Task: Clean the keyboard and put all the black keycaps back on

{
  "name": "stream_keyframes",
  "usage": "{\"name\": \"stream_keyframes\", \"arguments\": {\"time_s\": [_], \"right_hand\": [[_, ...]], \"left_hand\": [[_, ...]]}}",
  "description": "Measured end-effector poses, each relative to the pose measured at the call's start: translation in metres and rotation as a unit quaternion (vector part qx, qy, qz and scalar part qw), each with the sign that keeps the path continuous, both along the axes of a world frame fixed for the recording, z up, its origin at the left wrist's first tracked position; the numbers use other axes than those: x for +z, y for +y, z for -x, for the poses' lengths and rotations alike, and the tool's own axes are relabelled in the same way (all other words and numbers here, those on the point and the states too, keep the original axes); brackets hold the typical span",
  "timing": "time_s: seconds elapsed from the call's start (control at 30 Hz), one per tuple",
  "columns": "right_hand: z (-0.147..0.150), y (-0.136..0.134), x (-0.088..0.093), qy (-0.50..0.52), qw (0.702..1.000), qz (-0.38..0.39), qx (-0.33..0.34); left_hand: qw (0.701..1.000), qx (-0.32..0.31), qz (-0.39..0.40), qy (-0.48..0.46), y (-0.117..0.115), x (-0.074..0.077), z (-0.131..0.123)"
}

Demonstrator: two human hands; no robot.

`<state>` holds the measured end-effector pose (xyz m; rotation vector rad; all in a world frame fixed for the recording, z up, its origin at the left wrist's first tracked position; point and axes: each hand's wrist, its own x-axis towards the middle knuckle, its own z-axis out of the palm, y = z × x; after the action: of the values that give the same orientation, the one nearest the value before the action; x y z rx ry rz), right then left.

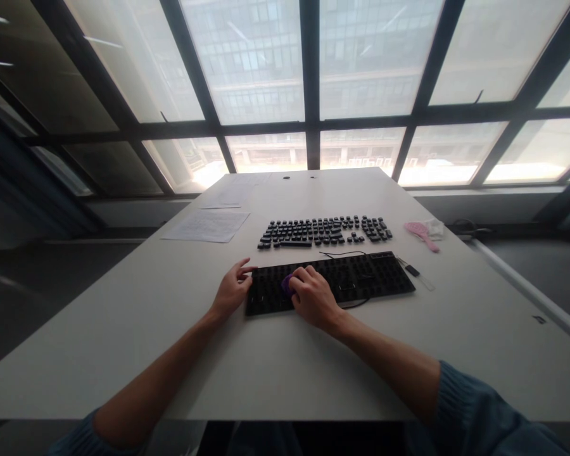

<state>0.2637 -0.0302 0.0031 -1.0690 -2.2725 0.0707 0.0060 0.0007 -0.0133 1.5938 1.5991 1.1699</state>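
A black keyboard base (pixel 361 278) with its keycaps taken off lies on the white table (pixel 123 329). My left hand (pixel 232 290) rests at the base's left end, fingers curled against its corner. My right hand (pixel 313 294) is closed on a small purple lump (pixel 287 285) and presses it onto the left part of the base. The removed black keycaps (pixel 325 231) are laid out in rows on the table just beyond the base. The keyboard's thin black cable (pixel 344 254) loops behind it.
Paper sheets (pixel 208 225) lie at the far left of the table. A pink brush (pixel 422 235) and a white cloth (pixel 434 227) sit at the far right. A small tool (pixel 414 271) lies by the base's right end. Large windows stand behind the table.
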Motion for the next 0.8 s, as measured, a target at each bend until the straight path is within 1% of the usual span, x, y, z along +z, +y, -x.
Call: {"name": "stream_keyframes", "arguments": {"time_s": [0.1, 0.17, 0.2, 0.27, 0.37, 0.47, 0.5, 0.57, 0.67, 0.73, 0.8], "right_hand": [[-0.004, 0.001, 0.000, 0.042, 0.997, -0.004, -0.069], [-0.006, 0.004, -0.001, 0.051, 0.995, 0.007, -0.086], [-0.007, 0.006, -0.002, 0.049, 0.995, 0.016, -0.085], [-0.008, 0.007, -0.003, 0.048, 0.996, 0.036, -0.064], [-0.006, 0.006, -0.004, 0.067, 0.997, 0.048, 0.006], [-0.002, 0.001, -0.004, 0.060, 0.995, 0.027, 0.080], [0.000, 0.000, -0.004, 0.047, 0.994, 0.018, 0.095], [0.002, -0.001, -0.003, 0.014, 0.995, 0.010, 0.102], [0.001, 0.004, 0.000, -0.012, 0.998, 0.019, 0.065], [-0.004, 0.012, 0.002, 0.002, 1.000, 0.028, 0.005], [-0.011, 0.020, 0.002, 0.035, 0.996, 0.029, -0.076]], "left_hand": [[1.000, 0.003, -0.002, 0.006, -0.001, 0.002, -0.001], [1.000, 0.001, 0.000, 0.011, -0.001, 0.003, -0.001], [1.000, 0.000, 0.001, 0.013, -0.002, 0.003, -0.001], [1.000, 0.000, 0.004, 0.016, -0.002, 0.003, -0.001], [1.000, -0.001, 0.003, 0.014, -0.002, 0.004, 0.000], [1.000, -0.004, 0.000, 0.009, -0.002, 0.005, -0.001], [1.000, -0.003, -0.001, 0.008, -0.002, 0.005, -0.001], [1.000, -0.003, 0.000, 0.011, -0.003, 0.006, -0.002], [1.000, -0.003, 0.002, 0.019, -0.003, 0.008, -0.002], [1.000, -0.004, 0.002, 0.022, -0.003, 0.007, -0.001], [1.000, -0.005, 0.004, 0.019, -0.003, 0.006, -0.001]]}}
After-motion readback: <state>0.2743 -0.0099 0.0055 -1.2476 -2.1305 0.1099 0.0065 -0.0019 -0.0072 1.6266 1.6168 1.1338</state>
